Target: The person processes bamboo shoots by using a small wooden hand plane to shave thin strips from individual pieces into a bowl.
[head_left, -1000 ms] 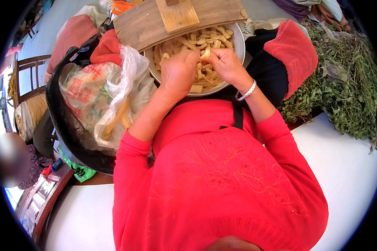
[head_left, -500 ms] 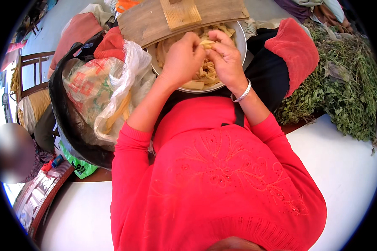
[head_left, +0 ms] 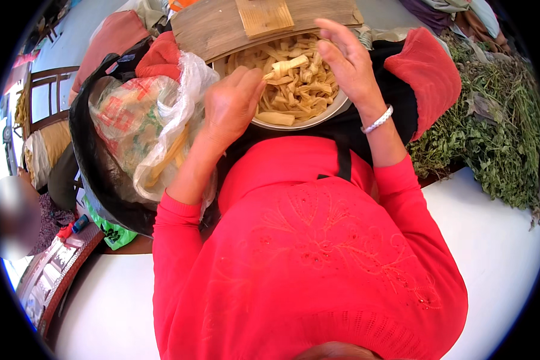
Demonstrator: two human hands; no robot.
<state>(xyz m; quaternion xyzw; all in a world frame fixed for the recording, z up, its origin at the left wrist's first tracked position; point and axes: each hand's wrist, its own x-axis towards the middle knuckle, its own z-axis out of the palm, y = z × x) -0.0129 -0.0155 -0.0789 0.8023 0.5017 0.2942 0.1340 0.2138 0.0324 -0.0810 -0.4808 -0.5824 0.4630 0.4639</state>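
A white-rimmed basin (head_left: 291, 127) sits in front of me, filled with pale yellow, folded and knotted strips (head_left: 306, 96). At its left side my left hand (head_left: 234, 105) is closed in a pinch on the tip of one pale yellow strip (head_left: 287, 67), which stretches out over the heap. My right hand (head_left: 349, 60) is raised above the basin's right rim, its fingers apart and nothing in them. A white braided bracelet (head_left: 378, 120) circles the right wrist.
A wooden board (head_left: 210, 30) lies across the basin's far side. To the left stands a black-lined container (head_left: 81, 138) with clear plastic bags (head_left: 132, 114). Dried green plants (head_left: 492, 132) are heaped at right, beside a red cloth (head_left: 426, 78). A bench (head_left: 66, 273) is at far left.
My hands have moved apart from their meeting point over the basin. The left went left and down with the strip; the right let go, opened and moved right.
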